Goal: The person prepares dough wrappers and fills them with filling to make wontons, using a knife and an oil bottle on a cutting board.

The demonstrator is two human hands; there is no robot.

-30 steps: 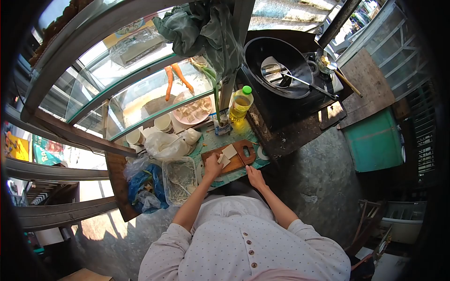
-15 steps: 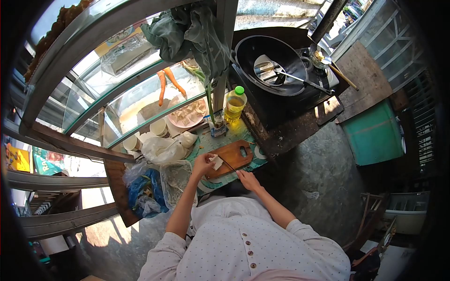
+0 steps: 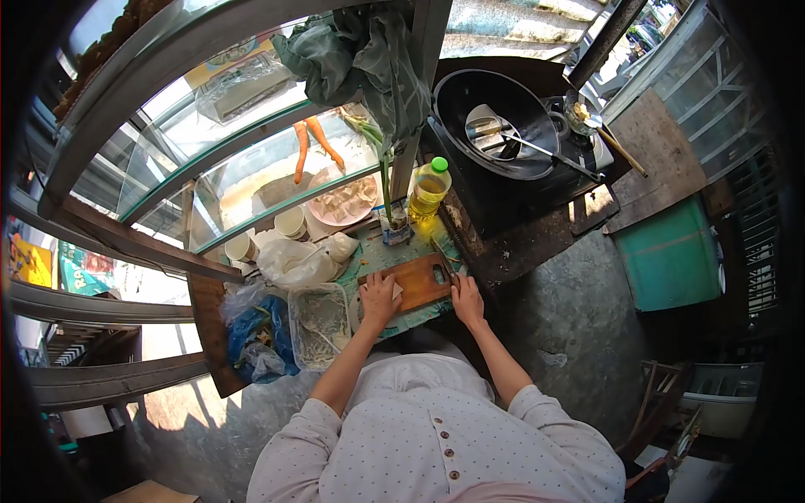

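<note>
On the left end of the wooden cutting board, my left hand has its fingers bent around a small white piece of food. Most of that piece is hidden under the fingers. My right hand is closed on a knife at the board's right edge, by the handle hole. The dark blade points away from me, towards the oil bottle. A pink plate of pale, cut food pieces stands behind the board, partly seen through the glass.
An oil bottle with a green cap stands beyond the board. To the right, a black wok with utensils sits on the stove. A clear plastic tub, a white bag and a blue bag lie left. Carrots are behind glass.
My right hand has moved right and away from the white piece, turning the knife to point away from me. My left hand has lowered onto the board. The view has shifted slightly.
</note>
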